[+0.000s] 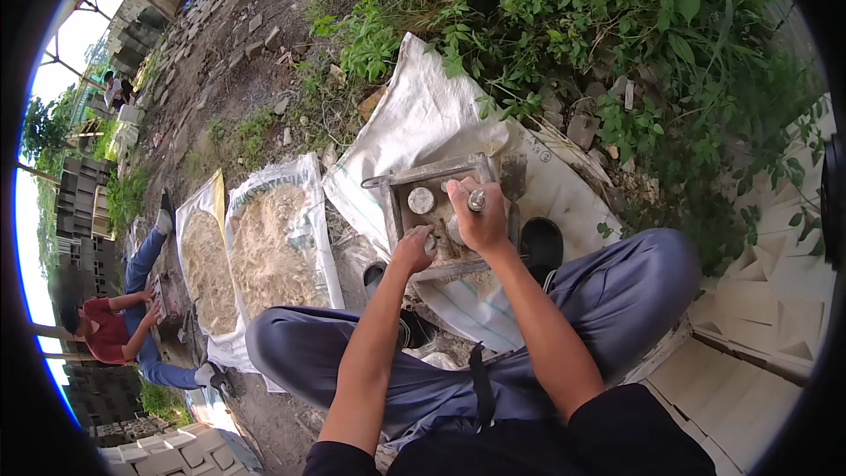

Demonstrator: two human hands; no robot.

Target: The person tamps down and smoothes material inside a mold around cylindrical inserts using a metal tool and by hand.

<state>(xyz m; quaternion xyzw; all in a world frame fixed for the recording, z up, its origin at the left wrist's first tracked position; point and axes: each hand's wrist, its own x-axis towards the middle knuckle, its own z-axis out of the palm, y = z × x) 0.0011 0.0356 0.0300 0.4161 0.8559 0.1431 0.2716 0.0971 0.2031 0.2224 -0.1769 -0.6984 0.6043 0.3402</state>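
Note:
Between my legs lies a shallow wooden frame (393,222), with sandy, pale material and round pieces inside it. My right hand (480,219) is wrapped around an upright tool with a rounded, shiny end (477,200); its lower part is hidden by the hand. My left hand (412,251) is at the frame's near left corner, its fingers closed against a pale round piece (430,243), mostly covered. A whitish round piece (421,201) sits in the far left part of the frame. Another pale round shape (456,230) shows partly beside my right hand.
A white woven sack (432,115) is spread beneath the frame. To the left lie two opened sacks of pale fibrous material (278,242). Farther left sits another person (115,326) in a red shirt. Green plants (564,26) grow ahead; pale blocks (731,388) are stacked at the right.

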